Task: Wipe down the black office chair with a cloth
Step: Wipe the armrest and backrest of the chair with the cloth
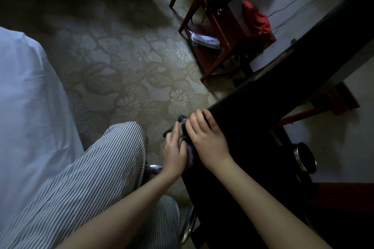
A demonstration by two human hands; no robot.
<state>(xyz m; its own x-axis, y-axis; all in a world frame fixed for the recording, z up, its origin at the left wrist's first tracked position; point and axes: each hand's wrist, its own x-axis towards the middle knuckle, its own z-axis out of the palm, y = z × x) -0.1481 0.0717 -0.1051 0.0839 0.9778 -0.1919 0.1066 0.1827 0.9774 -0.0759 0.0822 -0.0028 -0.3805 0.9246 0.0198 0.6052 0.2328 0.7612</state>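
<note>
The black office chair (253, 137) fills the lower right, its dark back seen from above. My right hand (206, 139) rests flat on the top edge of the chair, fingers straight. My left hand (175, 153) presses a small grey cloth (183, 127) against the chair's left side; the cloth bunches between hand and chair, and most of it is hidden. The chair's chrome base (188, 226) shows below my forearms.
Patterned carpet (125, 70) covers the floor. A white bed (24, 107) lies at the left. My striped trouser legs (97, 184) are in the lower middle. A red wooden stand (214, 26) with cables and a red cloth stands at the upper right.
</note>
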